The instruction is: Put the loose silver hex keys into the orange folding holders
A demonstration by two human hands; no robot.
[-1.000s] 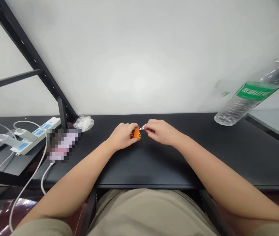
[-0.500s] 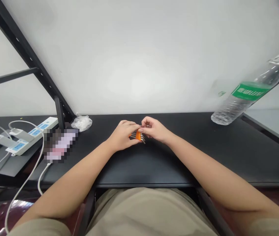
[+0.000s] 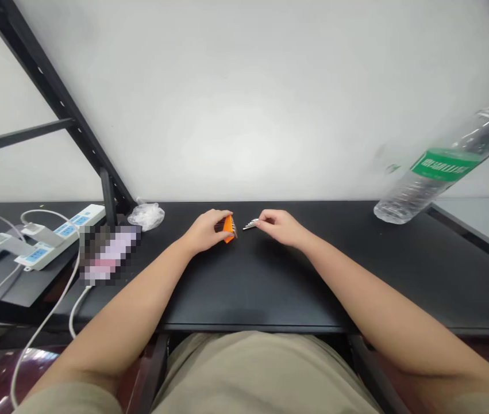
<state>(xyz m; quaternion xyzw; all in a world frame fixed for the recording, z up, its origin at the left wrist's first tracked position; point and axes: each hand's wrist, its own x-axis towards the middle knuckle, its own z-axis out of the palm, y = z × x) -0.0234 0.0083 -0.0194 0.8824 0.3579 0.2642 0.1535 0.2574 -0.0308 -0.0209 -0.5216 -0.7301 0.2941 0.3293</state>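
My left hand (image 3: 208, 232) is closed around an orange holder (image 3: 228, 228) with several dark metal rods in it, apparently hex keys; the rod ends stick out on its right side. To the right, a small group of slim silver hex keys (image 3: 250, 223) is close to the black tabletop. My right hand (image 3: 282, 226) pinches at the right end of this group, thumb and forefinger together. Its fingertips hide that end, so how many keys are in the pinch cannot be told. A gap separates the two hands.
A clear plastic bottle (image 3: 427, 167) with a green label leans at the back right. Crumpled clear plastic (image 3: 146, 215) lies at the back left. Further left are a blurred-out phone (image 3: 110, 253), a power strip (image 3: 61, 237) with chargers, and white cables. A white wall (image 3: 244, 115) stands behind the table.
My right hand has moved away from the orange holder to the right, and silver hex keys now show at its fingertips. My left hand has shifted slightly left with the holder, which is turned more upright.
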